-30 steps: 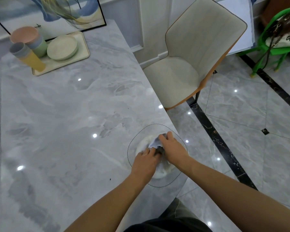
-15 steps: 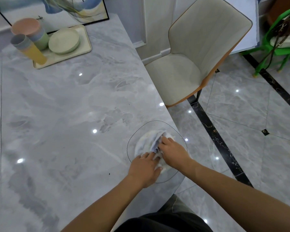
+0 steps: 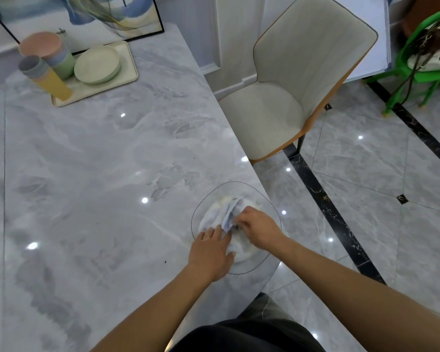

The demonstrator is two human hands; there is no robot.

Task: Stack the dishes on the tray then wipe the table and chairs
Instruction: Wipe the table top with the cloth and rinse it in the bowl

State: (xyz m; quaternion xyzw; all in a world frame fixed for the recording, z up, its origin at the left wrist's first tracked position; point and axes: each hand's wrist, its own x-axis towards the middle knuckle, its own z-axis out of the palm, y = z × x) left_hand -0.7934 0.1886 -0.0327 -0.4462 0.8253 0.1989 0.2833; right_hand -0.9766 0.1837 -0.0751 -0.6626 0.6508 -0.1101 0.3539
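On the counter [image 3: 99, 174], well apart from the tray [image 3: 99, 89], the left grip [image 3: 211, 252] presses flat-fingered on the cloth [image 3: 228, 212] while the right grip [image 3: 258, 228] pinches its bunched folds.

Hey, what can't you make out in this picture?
Head view only:
- Right hand: fingertips buried in the cloth folds.
- Glass dish bottom: covered by the cloth and the left hand.
- Plates on the tray: too small to count.
- Green chair: cut off by the right edge.
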